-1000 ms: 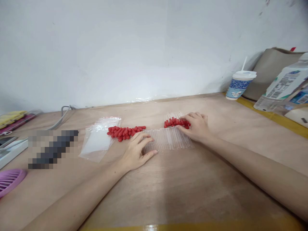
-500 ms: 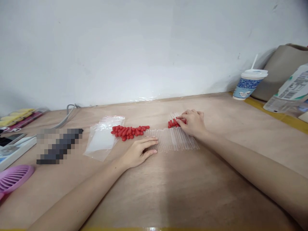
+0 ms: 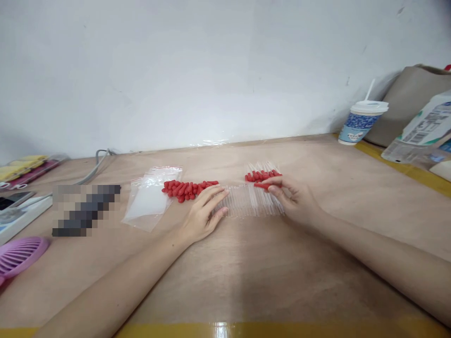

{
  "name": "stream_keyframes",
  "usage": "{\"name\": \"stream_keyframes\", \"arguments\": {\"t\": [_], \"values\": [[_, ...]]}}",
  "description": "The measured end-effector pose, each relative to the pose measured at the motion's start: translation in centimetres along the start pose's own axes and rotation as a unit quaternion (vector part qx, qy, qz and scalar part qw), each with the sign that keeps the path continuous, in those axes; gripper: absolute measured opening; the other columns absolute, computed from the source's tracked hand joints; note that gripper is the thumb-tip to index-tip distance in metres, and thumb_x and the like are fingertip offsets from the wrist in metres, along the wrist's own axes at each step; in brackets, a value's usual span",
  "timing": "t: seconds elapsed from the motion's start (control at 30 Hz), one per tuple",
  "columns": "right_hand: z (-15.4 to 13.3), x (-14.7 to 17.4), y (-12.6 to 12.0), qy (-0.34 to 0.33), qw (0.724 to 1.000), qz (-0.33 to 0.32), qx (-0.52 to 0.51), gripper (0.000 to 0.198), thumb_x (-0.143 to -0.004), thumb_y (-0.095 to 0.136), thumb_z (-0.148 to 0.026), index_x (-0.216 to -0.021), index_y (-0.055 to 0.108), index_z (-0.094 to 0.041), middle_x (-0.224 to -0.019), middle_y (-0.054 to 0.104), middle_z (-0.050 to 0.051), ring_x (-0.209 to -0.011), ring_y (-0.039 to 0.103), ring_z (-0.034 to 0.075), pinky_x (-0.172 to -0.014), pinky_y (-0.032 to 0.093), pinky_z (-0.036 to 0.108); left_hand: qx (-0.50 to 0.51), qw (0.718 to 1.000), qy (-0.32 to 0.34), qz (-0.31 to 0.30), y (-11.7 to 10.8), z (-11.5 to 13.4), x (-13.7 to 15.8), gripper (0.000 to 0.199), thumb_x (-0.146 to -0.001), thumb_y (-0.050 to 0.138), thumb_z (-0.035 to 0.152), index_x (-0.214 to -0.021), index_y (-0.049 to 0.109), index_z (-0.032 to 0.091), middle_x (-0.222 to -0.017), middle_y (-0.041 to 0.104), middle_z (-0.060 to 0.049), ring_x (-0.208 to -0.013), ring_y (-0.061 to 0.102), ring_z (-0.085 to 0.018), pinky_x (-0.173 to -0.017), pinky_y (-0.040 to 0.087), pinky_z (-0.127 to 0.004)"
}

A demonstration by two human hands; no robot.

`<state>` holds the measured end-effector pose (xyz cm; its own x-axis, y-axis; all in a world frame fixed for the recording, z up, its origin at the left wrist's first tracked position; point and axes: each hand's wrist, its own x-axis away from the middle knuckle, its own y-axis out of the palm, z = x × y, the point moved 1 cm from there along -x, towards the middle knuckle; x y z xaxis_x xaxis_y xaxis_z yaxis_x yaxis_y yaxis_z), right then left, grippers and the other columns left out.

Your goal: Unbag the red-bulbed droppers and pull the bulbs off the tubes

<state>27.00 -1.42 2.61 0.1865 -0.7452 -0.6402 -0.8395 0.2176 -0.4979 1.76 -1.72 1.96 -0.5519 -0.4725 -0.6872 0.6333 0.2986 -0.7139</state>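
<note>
Thumb and fingertips of my right hand [image 3: 298, 199] pinch a red rubber dropper bulb [image 3: 261, 186], which points left above the clear tubes. Whether a tube is fixed to it is hidden by the hand. Just behind lies a row of droppers [image 3: 259, 176], red bulbs towards me and clear stems pointing away. A row of clear thin tubes [image 3: 243, 202] lies side by side between my hands. My left hand [image 3: 204, 213] rests on the left end of that row, fingers stretched out and apart. Left of the tubes is a pile of loose red bulbs [image 3: 179, 189].
Clear zip bags [image 3: 150, 202] lie left of the pile, near a blurred-out dark object [image 3: 86, 211]. A pink fan [image 3: 23, 256], a phone [image 3: 16, 201] and a cable [image 3: 93, 173] are at far left. A lidded paper cup [image 3: 361, 124] and a plastic package [image 3: 423, 126] stand at back right.
My right hand has drawn back from the dropper row towards me and right, and now a red bulb shows in its pinch. My left hand has shifted slightly left over the tubes.
</note>
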Motion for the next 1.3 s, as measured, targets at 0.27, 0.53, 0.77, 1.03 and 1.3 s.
{"name": "stream_keyframes", "arguments": {"t": [0.27,0.53,0.77,1.03,1.3], "values": [[-1.2,2.1,1.3,-0.101,0.990,-0.080,0.050,0.018,-0.086,0.046,-0.023,-0.097,0.060,-0.022,-0.083,0.062,0.004,-0.084,0.054,0.016,-0.079,0.038,0.035,-0.062,0.996,0.064,-0.003,0.5,0.9,0.0,0.019,-0.083,0.056,0.018,-0.102,0.059,0.018,-0.095,0.066,-0.005,-0.092,0.058,-0.019,-0.082,0.049,-0.037],[-2.3,1.7,2.5,-0.197,0.963,-0.047,0.178,0.024,-0.078,0.059,-0.038,-0.096,0.062,-0.022,-0.090,0.067,0.002,-0.087,0.055,0.019,-0.091,0.027,0.043,-0.105,0.987,0.121,0.006,0.7,1.6,-0.3,0.013,-0.082,0.058,0.018,-0.094,0.059,0.013,-0.094,0.068,-0.007,-0.096,0.061,-0.020,-0.085,0.051,-0.036],[-2.5,1.9,3.0,-0.275,0.936,-0.010,0.221,0.008,-0.083,0.056,-0.027,-0.085,0.064,-0.024,-0.074,0.068,-0.005,-0.076,0.056,0.012,-0.092,0.026,0.038,-0.081,0.988,0.128,-0.006,1.0,2.3,-0.2,0.009,-0.083,0.055,0.016,-0.091,0.057,0.012,-0.088,0.067,-0.008,-0.092,0.063,-0.018,-0.088,0.052,-0.034],[-2.5,2.0,2.4,-0.306,0.929,0.001,0.209,0.010,-0.080,0.060,-0.027,-0.090,0.064,-0.027,-0.077,0.069,-0.008,-0.078,0.056,0.012,-0.088,0.030,0.036,-0.031,0.991,0.127,-0.011,0.7,2.6,0.2,0.006,-0.082,0.054,0.011,-0.088,0.056,0.012,-0.083,0.066,-0.006,-0.082,0.063,-0.015,-0.091,0.051,-0.034],[-2.3,2.2,1.9,-0.326,0.919,0.020,0.220,0.009,-0.079,0.061,-0.027,-0.088,0.064,-0.027,-0.076,0.069,-0.009,-0.076,0.057,0.011,-0.088,0.031,0.036,0.002,0.994,0.109,-0.009,0.6,2.4,0.3,0.009,-0.083,0.052,0.012,-0.090,0.057,0.013,-0.083,0.067,-0.005,-0.082,0.064,-0.015,-0.088,0.053,-0.034]]}}
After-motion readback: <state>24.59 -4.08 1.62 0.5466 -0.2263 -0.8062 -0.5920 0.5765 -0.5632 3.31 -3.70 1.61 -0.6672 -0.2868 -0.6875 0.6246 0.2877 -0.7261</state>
